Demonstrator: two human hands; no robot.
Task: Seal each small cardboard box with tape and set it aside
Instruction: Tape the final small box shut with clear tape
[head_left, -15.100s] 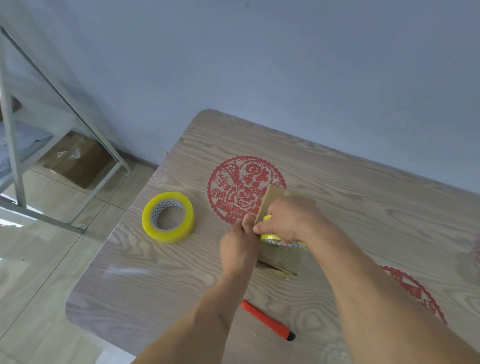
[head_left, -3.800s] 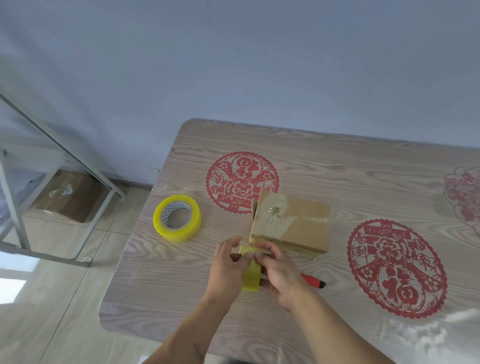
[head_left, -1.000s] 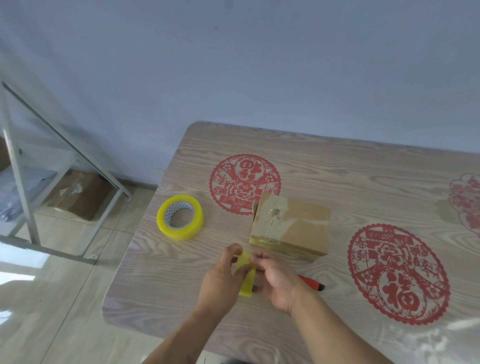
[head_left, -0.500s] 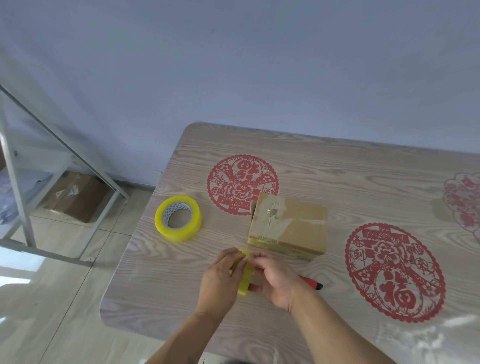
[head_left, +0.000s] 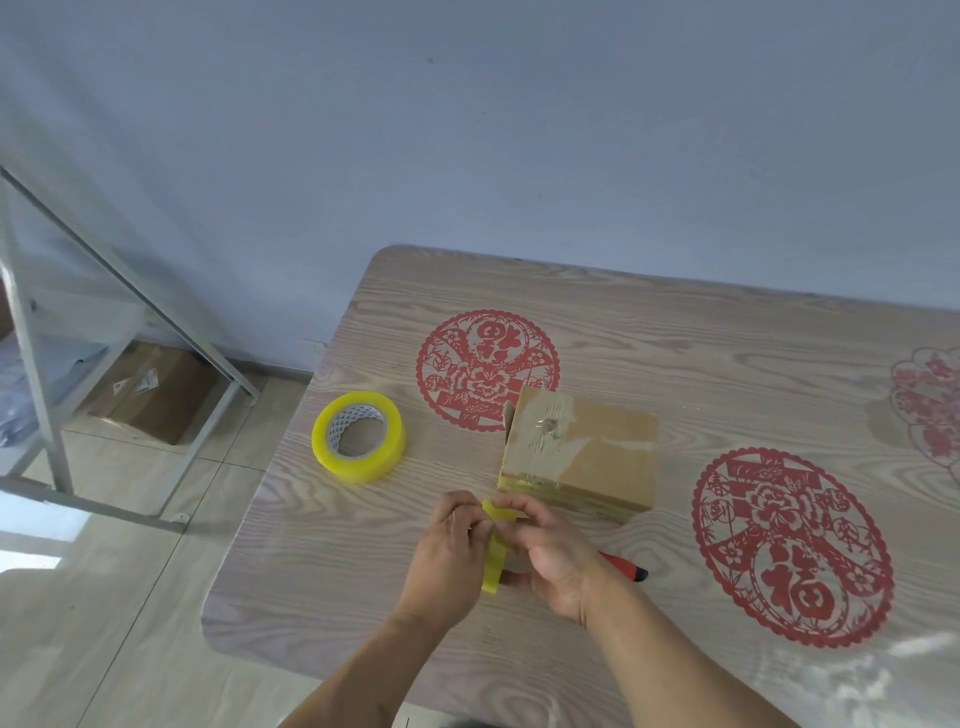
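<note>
A small cardboard box (head_left: 579, 452) lies on the wooden table (head_left: 675, 353), with clear tape across its left part. In front of it my two hands hold a second, thin yellow tape roll (head_left: 493, 553) on edge. My left hand (head_left: 449, 556) grips its left side, fingertips at the top rim. From the right, my right hand (head_left: 545, 556) curls round the roll, fingers pinching near the top. A thick yellow tape roll (head_left: 358, 436) lies flat, left of the box.
A red utility knife (head_left: 623, 566) lies on the table behind my right wrist, partly hidden. Red paper-cut decorations (head_left: 792, 545) mark the tabletop. A metal rack (head_left: 41, 364) and a large cardboard box (head_left: 150, 389) stand on the floor to the left.
My fingers have shifted on the thin roll's top rim over the last second. The box and the thick roll have stayed in place.
</note>
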